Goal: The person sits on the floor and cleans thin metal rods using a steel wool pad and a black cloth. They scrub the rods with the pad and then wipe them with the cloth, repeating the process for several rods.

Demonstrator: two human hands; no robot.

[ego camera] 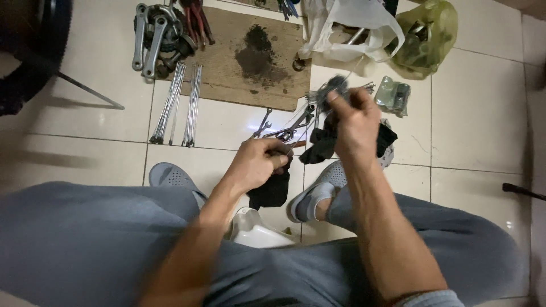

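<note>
Head view: left hand [259,162] closes its fingers on a black crumpled cloth [272,187] above the white tiled floor [85,108]; right hand [354,122], blurred, pinches a bundle of thin metal spokes [330,91].

- Left hand [259,162] closed on a black rag [272,190], low between the knees.
- Right hand [354,122] raised, blurred, gripping a bundle of spokes [333,90] and another black cloth [324,145].
- Wrenches [284,128] on the tiled floor [478,113] just beyond both hands.
- Spoke bundles [179,105] and crank arms [153,37] by a wooden board [239,74].
- Plastic bags [392,28] top right.
</note>
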